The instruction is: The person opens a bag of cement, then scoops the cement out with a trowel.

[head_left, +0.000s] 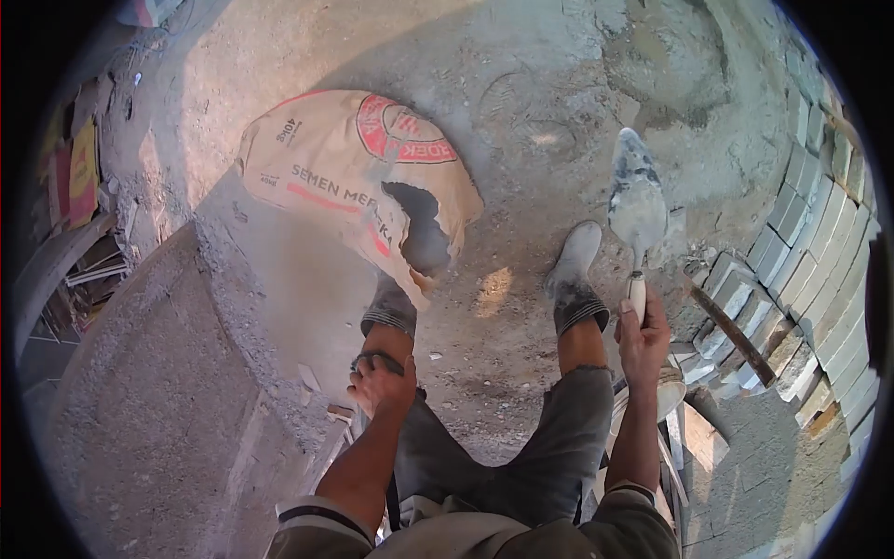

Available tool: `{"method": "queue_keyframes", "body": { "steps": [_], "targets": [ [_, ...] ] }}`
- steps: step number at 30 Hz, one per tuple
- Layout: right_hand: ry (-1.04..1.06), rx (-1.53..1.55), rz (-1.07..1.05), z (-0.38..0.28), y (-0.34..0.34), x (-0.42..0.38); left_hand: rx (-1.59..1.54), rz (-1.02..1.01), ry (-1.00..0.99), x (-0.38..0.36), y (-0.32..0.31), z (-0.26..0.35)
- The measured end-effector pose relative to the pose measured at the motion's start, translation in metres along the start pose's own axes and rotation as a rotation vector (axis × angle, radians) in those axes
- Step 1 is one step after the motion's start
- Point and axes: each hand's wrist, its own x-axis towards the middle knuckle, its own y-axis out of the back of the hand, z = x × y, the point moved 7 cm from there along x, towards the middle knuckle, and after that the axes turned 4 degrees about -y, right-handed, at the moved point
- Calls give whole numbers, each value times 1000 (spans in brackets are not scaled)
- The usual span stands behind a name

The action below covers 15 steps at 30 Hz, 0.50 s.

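Note:
My right hand (pixel 643 340) is closed round the pale handle of a trowel (pixel 638 200). The trowel's blade points away from me above the ground, smeared with grey and dark patches. My left hand (pixel 382 385) rests at my left knee, its fingers curled by a dark band (pixel 377 359) that crosses the leg; whether this is cloth or a separate object I cannot make out. Beyond that hand lies a brown paper cement bag (pixel 321 140) printed in red and black, with a big torn hole showing grey inside. Part of my left boot is hidden behind the bag.
Stacked grey blocks (pixel 792 214) line the right side, with a wooden stick (pixel 731 334) leaning near them. A bucket (pixel 669 391) stands beside my right forearm. On the left runs a low concrete edge (pixel 223 326). Dusty, rough ground (pixel 484 354) lies between my boots.

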Motion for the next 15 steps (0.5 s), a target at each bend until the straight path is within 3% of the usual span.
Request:
{"method": "queue_keyframes", "body": {
  "steps": [3,7,9,11,15],
  "targets": [
    [250,-334,-161,-23,-90,-69,-40,-41,-17,5,-9,-12],
    [248,-657,-314,-33,-171,-95,-99,-61,-12,9,-9,-28],
    [127,-1000,-339,-40,-210,-84,-141,-79,-20,11,-13,-37],
    [133,-1153,-227,-28,-249,-63,-155,-51,-30,14,-21,-47],
    [74,-1268,-250,-1,-290,-47,-191,-16,-35,17,-29,-62]
  ]
}}
